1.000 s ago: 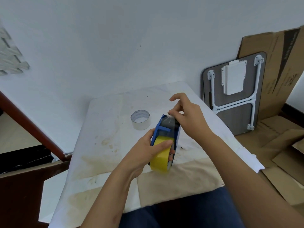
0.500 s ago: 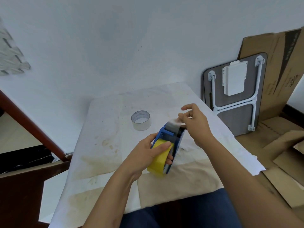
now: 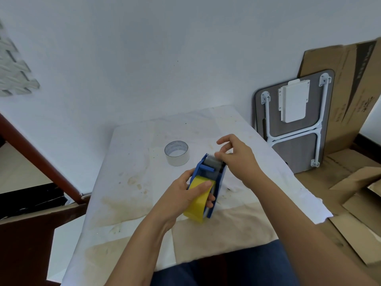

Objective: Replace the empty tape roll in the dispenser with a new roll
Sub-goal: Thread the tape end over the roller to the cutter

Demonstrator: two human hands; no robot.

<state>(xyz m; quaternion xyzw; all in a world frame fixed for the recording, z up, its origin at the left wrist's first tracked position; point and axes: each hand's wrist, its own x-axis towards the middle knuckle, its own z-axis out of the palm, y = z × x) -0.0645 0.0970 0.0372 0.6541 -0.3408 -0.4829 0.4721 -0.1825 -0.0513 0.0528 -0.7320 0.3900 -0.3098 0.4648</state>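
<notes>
1. One stained white paper-covered table [image 3: 144,182] is shown.
2. Blue plastic tape dispenser [image 3: 212,176] with yellow tape roll [image 3: 198,201] is gripped above it by the left hand [image 3: 185,195].
3. Right hand [image 3: 237,155] fingertips are pinched at the dispenser's front end.
4. Empty grey cardboard core [image 3: 176,153] is stood on the table.

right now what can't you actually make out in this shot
1. Head view: the loose tape end at the blue dispenser's front roller is blurred, and the right hand covers it.
2. Whether the yellow tape roll sits fully on its hub: the left hand wraps it.
3. Print inside the empty tape core: too small to read.
4. Lettering on the cardboard at the right edge: blurred.
</notes>
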